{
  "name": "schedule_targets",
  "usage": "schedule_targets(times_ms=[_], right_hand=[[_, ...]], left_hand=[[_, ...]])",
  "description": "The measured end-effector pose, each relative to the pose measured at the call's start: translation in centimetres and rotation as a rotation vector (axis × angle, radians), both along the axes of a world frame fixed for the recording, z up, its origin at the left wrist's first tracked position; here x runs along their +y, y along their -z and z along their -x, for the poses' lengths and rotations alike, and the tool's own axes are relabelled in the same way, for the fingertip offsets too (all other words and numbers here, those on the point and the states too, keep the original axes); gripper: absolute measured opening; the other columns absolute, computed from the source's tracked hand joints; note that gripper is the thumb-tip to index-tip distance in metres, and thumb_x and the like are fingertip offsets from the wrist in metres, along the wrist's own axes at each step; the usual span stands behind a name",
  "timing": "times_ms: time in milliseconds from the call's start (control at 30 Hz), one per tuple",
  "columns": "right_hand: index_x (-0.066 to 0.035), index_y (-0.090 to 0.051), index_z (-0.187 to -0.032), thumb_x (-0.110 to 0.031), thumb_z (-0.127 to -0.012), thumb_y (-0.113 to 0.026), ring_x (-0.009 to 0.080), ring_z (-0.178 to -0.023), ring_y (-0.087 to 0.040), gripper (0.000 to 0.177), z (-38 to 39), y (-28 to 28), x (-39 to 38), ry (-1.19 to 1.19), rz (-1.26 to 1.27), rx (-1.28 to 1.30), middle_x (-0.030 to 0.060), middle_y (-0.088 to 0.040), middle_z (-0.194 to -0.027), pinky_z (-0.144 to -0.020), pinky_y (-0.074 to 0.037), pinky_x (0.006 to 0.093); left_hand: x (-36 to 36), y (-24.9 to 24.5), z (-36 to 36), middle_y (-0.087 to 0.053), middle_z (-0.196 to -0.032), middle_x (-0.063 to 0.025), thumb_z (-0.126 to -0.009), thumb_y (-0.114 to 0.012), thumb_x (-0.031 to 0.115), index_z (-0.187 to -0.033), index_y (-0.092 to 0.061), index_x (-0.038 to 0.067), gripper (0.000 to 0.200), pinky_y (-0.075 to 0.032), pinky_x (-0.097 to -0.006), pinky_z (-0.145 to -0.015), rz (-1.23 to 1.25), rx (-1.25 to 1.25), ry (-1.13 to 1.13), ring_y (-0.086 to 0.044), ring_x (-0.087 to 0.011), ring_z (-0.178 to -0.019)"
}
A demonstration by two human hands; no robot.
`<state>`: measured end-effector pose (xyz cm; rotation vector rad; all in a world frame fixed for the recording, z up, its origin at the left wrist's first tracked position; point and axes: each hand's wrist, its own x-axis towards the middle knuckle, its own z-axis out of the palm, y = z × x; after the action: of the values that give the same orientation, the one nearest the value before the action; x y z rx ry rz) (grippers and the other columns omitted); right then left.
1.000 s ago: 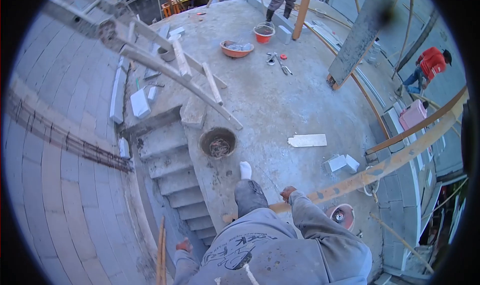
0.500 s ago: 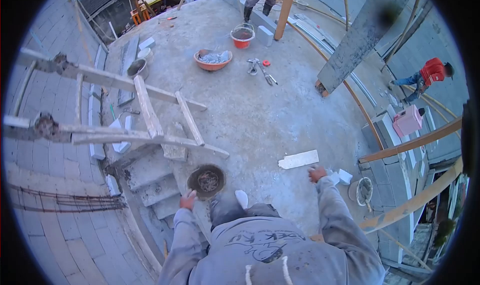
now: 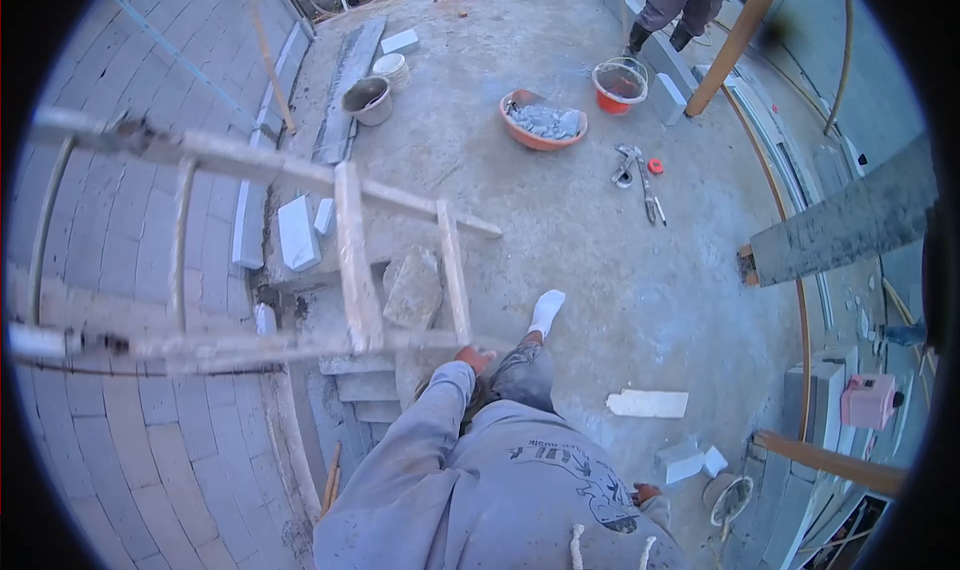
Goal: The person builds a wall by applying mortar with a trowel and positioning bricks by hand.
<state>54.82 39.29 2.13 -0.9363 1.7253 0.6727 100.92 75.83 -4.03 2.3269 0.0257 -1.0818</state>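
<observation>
Here's print on the chest of the grey sweatshirt (image 3: 430,500): dark lettering (image 3: 565,460), a "K" and a "U" just about coming through, the rest lost in folds, the smaller line alongside too blurred to read!

Grey printed hoodie (image 3: 500,480), white sock (image 3: 546,312)

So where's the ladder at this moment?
Head view, left half: the ladder crosses in front of the concrete stairs, its nearer rail reaching to the left hand.
</observation>
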Motion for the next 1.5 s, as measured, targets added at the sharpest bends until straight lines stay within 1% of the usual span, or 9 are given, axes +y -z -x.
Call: schedule_targets(times_ms=[400, 700, 800, 933, 967, 1033, 1200, 1300, 1500], right_hand=[[-0.002, -0.05, -0.108, -0.021, -0.087, -0.047, 0.0266, -0.049, -0.058, 0.028, -35.3, -1.4, -16.9, -0.117, 0.22, -0.324, 0.0167, -0.06, -0.075, -0.041, -0.049, 0.0374], [-0.005, -0.058, -0.099, -0.02, -0.084, -0.053, 0.0249, -0.048, -0.057, 0.022, -63.8, -0.1, -25.1, -0.438, 0.174, -0.284, 0.0151, -0.06, -0.072, -0.042, -0.048, 0.0363], [-0.005, -0.059, -0.101, -0.019, -0.084, -0.054, 0.0256, -0.047, -0.056, 0.022, -72.2, 8.6, -34.7, -2.013, 0.105, -0.454, 0.0141, -0.061, -0.074, -0.043, -0.048, 0.0371], [-0.003, -0.062, -0.093, -0.024, -0.085, -0.053, 0.0216, -0.059, -0.061, 0.024, -91.3, 1.3, -25.9, -0.594, 0.361, -0.211, 0.0122, -0.062, -0.076, -0.047, -0.049, 0.0357], [-0.003, -0.063, -0.091, -0.025, -0.084, -0.053, 0.0221, -0.065, -0.062, 0.025, -99.6, 0.2, -23.5, -0.77, 0.239, -0.032, 0.0126, -0.062, -0.075, -0.048, -0.049, 0.0367], [-0.002, -0.061, -0.089, -0.023, -0.081, -0.057, 0.0241, -0.062, -0.062, 0.023, -109.8, 10.4, -26.2, -2.355, 0.614, -0.389, 0.0138, -0.061, -0.073, -0.049, -0.049, 0.0358], [0.0, -0.061, -0.095, -0.027, -0.08, -0.053, 0.0202, -0.057, -0.058, 0.032, -140.0, 1.2, -3.5, -1.267, 0.157, -0.629, 0.0121, -0.059, -0.07, -0.047, -0.047, 0.0343], [0.0, -0.059, -0.101, -0.026, -0.081, -0.053, 0.0194, -0.058, -0.057, 0.033, -154.9, 8.3, 4.4, -1.998, 0.355, -1.043, 0.0108, -0.059, -0.075, -0.051, -0.048, 0.0316], [-0.001, -0.058, -0.101, -0.028, -0.085, -0.052, 0.0209, -0.059, -0.058, 0.032, -181.7, 20.4, 25.5, -1.649, -0.078, -0.5, 0.0115, -0.061, -0.079, -0.05, -0.049, 0.0332]], left_hand=[[-15.8, -13.7, -32.6, -0.059, -0.11, -0.0181, -0.079, -0.058, 0.047, -0.117, -0.054, 0.002, 0.059, -0.044, -0.0355, -0.087, 0.199, -0.226, -0.078, -0.056, -0.0311, -0.103], [-9.4, -0.2, -37.9, -0.061, -0.108, -0.0181, -0.079, -0.06, 0.044, -0.113, -0.055, -0.002, 0.058, -0.044, -0.0336, -0.088, 0.362, -0.112, -0.638, -0.058, -0.0276, -0.101], [-5.7, 3.0, -42.4, -0.062, -0.108, -0.0163, -0.078, -0.06, 0.043, -0.112, -0.056, -0.002, 0.057, -0.045, -0.0333, -0.087, 0.361, 0.027, -0.878, -0.06, -0.0262, -0.099], [-3.0, 4.2, -53.4, -0.063, -0.102, -0.0169, -0.079, -0.062, 0.039, -0.112, -0.056, -0.003, 0.054, -0.047, -0.0308, -0.082, 0.138, -0.119, -0.814, -0.062, -0.0235, -0.092], [-1.6, 3.4, -59.4, -0.064, -0.099, -0.017, -0.079, -0.063, 0.038, -0.112, -0.056, -0.002, 0.053, -0.047, -0.0297, -0.081, 0.2, -0.239, -0.867, -0.062, -0.0227, -0.091], [0.6, -1.9, -67.0, -0.064, -0.099, -0.0165, -0.079, -0.063, 0.036, -0.113, -0.056, -0.003, 0.052, -0.047, -0.0291, -0.081, 0.285, -0.229, -0.924, -0.062, -0.0213, -0.091], [9.3, -10.4, -75.2, -0.061, -0.106, -0.012, -0.082, -0.062, 0.03, -0.116, -0.054, -0.003, 0.048, -0.047, -0.0275, -0.081, 0.42, -0.364, -1.105, -0.059, -0.016, -0.092], [14.5, -9.3, -74.6, -0.063, -0.099, -0.0091, -0.084, -0.058, 0.023, -0.111, -0.057, -0.001, 0.037, -0.047, -0.0274, -0.07, 0.181, -0.361, -1.309, -0.058, -0.0125, -0.083], [8.1, -0.3, -62.5, -0.064, -0.089, -0.011, -0.085, -0.049, 0.033, -0.091, -0.062, 0.005, 0.031, -0.047, -0.0384, -0.068, -0.333, 0.182, -1.635, -0.06, -0.0263, -0.079]])
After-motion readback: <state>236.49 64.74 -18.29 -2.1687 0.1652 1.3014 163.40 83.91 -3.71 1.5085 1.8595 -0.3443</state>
